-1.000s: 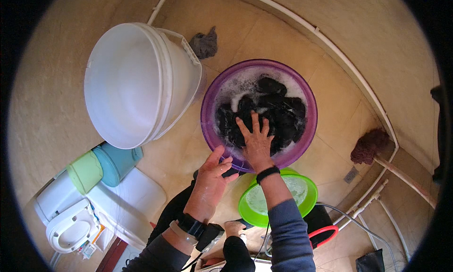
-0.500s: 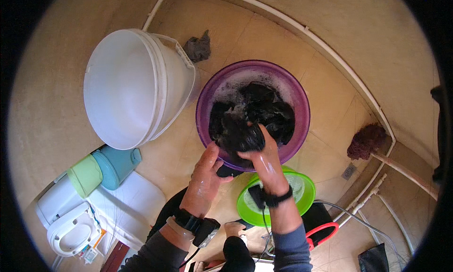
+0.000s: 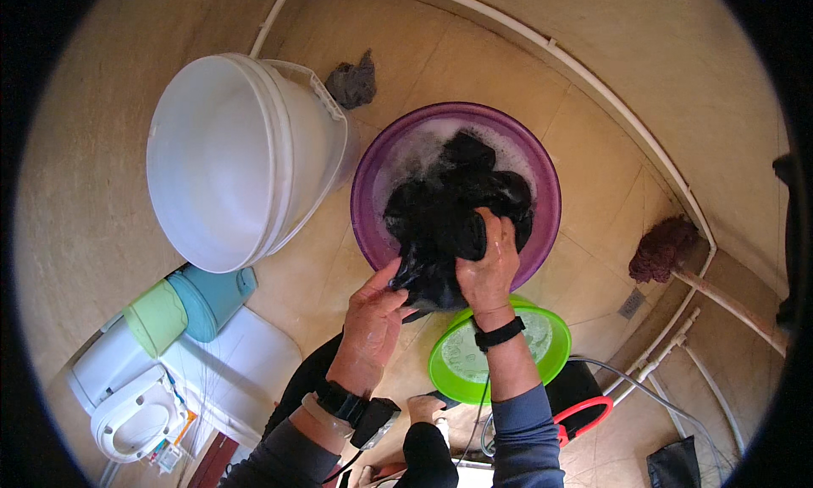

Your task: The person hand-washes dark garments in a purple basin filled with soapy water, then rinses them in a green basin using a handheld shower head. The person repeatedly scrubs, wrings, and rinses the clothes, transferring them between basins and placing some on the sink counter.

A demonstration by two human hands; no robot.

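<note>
A purple basin holds soapy water with white suds and a pile of wet black cloth. My left hand pinches the near left edge of the cloth between thumb and fingers, at the basin's near rim. On the right, my right hand is closed round a bunched fold of the same cloth. Between my hands the cloth hangs over the near rim and hides part of it. What garment it is, I cannot tell.
A green basin with sudsy water stands close by on the right. A large white bucket is at the left, with a grey rag beyond it. A mop lies at the right; a toilet and teal bin are lower left.
My left hand, open beside the cloth before, now pinches its edge. My right hand has moved right and turned over, and the cloth is drawn out toward me over the near rim.
</note>
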